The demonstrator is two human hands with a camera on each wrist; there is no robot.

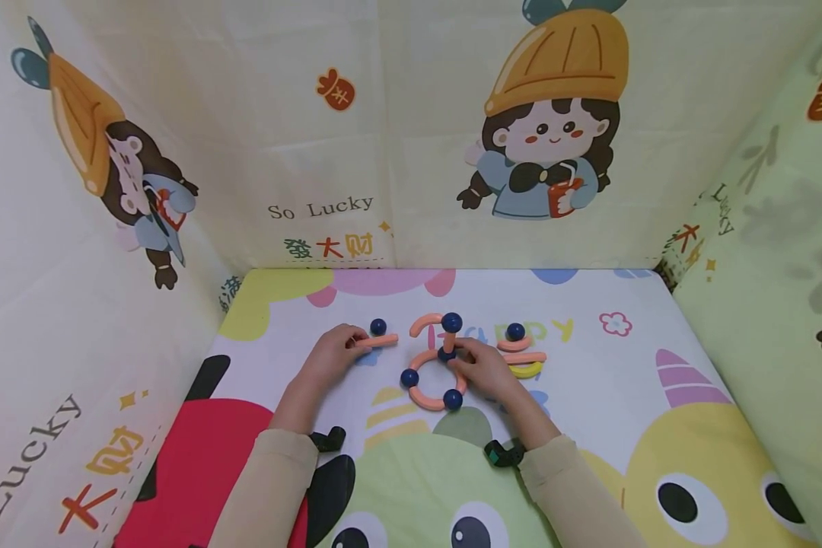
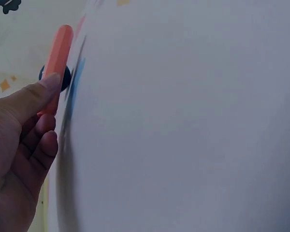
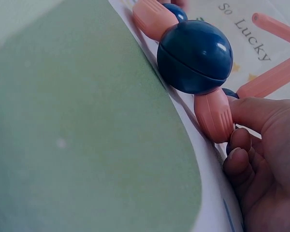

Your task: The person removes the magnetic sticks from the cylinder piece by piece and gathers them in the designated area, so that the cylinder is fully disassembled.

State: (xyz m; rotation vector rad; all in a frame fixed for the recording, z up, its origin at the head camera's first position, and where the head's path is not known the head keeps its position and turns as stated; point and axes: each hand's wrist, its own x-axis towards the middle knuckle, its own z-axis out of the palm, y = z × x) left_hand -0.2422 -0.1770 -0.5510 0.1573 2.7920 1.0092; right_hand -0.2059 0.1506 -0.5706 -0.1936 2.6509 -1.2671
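My left hand (image 1: 329, 356) pinches a straight salmon-pink magnetic stick (image 1: 383, 340) between thumb and fingers; in the left wrist view the stick (image 2: 60, 46) points up past the thumb. A loose dark-blue ball (image 1: 378, 326) lies just behind it. In the middle of the table is a ring of curved pink sticks (image 1: 425, 399) joined by blue balls (image 1: 453, 400). From its far ball an upright stick (image 1: 450, 341) carries another ball (image 1: 452, 323) with a curved stick (image 1: 422, 323) reaching left. My right hand (image 1: 488, 371) holds the ring's right-side curved stick (image 3: 215, 116), partly hidden by the fingers.
Right of the ring lie a blue ball (image 1: 515, 332), a curved pink stick (image 1: 514, 345), a straight pink stick (image 1: 526, 358) and a yellow curved stick (image 1: 526, 371). A printed cloth (image 1: 575, 373) covers the table, and hanging fabric walls (image 1: 425, 152) enclose its back and sides.
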